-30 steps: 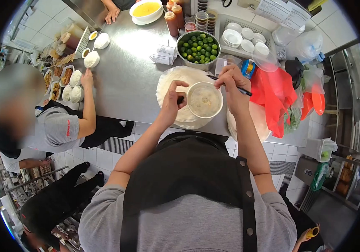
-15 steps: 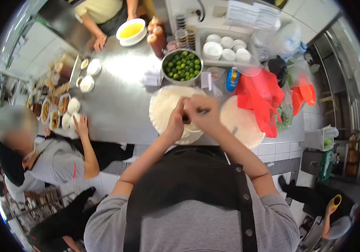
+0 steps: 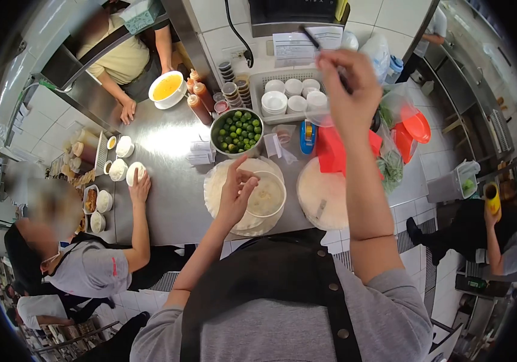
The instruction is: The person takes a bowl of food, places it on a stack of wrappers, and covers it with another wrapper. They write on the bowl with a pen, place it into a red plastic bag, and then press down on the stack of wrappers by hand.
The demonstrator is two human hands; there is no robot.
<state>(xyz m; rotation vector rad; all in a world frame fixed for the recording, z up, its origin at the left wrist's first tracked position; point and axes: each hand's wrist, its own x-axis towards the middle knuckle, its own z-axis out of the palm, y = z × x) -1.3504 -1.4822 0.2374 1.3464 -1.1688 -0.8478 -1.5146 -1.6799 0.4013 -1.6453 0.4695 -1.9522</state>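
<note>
Fingers of the right hand (image 3: 347, 90) pinch the pen (image 3: 309, 37), now lifted off the lidded tub (image 3: 265, 196) toward the slips — left hand (image 3: 234, 188), open-fingered, steadies the tub.

- Lidded takeaway bowl (image 3: 265, 196): a round white tub with a clear lid, pale food showing through it; it sits upright on a stack of white lids on the desk, with the left grip (image 3: 234, 190) touching its left rim, fingers spread and curled over the edge.
- Black pen (image 3: 314, 41): thin, dark, tilted, pinched in the raised right grip (image 3: 347, 90), its tip jutting up-left from the fingers, well above the bowl.
</note>
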